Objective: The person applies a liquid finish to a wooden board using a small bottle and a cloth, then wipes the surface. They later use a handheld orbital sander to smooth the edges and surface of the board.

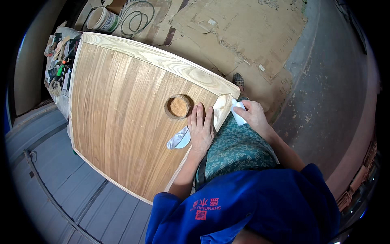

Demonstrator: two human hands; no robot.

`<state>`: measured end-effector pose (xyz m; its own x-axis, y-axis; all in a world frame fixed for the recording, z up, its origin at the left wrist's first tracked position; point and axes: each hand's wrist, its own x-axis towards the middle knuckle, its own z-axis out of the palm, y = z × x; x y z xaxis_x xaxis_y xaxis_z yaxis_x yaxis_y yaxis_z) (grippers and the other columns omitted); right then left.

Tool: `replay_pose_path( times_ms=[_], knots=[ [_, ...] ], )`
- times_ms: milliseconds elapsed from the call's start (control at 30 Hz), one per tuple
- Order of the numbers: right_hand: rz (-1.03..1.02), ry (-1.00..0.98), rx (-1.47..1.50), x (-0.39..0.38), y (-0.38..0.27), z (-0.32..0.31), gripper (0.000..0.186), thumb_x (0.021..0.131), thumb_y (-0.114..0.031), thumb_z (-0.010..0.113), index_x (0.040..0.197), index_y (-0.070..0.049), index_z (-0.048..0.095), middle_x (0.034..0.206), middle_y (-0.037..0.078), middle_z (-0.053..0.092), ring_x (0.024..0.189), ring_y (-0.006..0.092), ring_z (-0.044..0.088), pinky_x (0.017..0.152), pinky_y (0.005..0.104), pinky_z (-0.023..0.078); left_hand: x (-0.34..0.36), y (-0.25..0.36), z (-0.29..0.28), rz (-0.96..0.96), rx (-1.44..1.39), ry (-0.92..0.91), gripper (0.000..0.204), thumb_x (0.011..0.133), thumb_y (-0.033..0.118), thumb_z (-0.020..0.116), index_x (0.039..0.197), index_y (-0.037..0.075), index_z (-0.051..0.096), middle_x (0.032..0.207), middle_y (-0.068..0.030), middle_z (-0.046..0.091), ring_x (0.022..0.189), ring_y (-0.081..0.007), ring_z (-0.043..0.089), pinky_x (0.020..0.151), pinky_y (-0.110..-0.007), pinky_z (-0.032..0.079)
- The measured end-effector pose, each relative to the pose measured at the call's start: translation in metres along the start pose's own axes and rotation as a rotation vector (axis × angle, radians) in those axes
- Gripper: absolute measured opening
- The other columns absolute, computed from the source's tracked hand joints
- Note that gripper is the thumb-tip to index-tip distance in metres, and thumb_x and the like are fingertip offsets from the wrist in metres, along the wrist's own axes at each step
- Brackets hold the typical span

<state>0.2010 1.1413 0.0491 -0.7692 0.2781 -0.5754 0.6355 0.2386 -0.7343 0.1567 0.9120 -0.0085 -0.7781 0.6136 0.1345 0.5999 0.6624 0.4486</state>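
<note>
Left hand (pixel 202 129) flat on wooden panel (pixel 122 114), right hand (pixel 254 116) gripping white cloth (pixel 238 112)

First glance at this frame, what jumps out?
The big wooden panel with its pale border fills the centre-left, and a round hole sits near its right end. The left hand lies flat on the panel beside that hole, next to a grey-white cloth. The right hand holds a white rag at the panel's right edge; cardboard sheets cover the floor beyond.
</note>
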Motion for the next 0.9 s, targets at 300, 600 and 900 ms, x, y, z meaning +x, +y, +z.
replay_pose_path(
  times_ms=[300,600,900],
  knots=[
    [0.031,-0.027,-0.018,0.001,0.003,0.005,0.039,0.093,-0.034,0.069,0.094,0.005,0.069,0.077,0.017,0.068,0.071,0.0262,0.066,0.069,0.0401,0.049,-0.046,-0.023,-0.05,0.068,0.103,-0.063,0.056,0.09,0.014,0.072,0.144,0.012,0.057,0.148,-0.0169,0.053,0.136,-0.0361,0.05,0.116,-0.056,0.035],
    [0.035,-0.065,-0.002,0.008,0.001,0.018,0.04,0.089,-0.035,0.069,0.095,0.005,0.069,0.078,0.022,0.068,0.073,0.0315,0.067,0.07,0.0415,0.05,-0.068,-0.074,-0.097,0.111,0.045,-0.31,0.062,0.085,0.005,0.076,0.143,0.009,0.055,0.146,-0.0165,0.057,0.137,-0.0354,0.053,0.115,-0.052,0.04],
    [-0.005,-0.024,0.34,0.012,0.032,0.028,0.031,0.095,-0.027,0.071,0.096,0.004,0.07,0.076,0.005,0.067,0.07,0.0087,0.059,0.063,0.03,0.046,-0.027,-0.015,-0.07,0.242,-0.099,-0.217,0.046,0.09,0.005,0.059,0.136,0.004,0.058,0.141,-0.0151,0.062,0.129,-0.0325,0.06,0.104,-0.042,0.049]
  ],
)
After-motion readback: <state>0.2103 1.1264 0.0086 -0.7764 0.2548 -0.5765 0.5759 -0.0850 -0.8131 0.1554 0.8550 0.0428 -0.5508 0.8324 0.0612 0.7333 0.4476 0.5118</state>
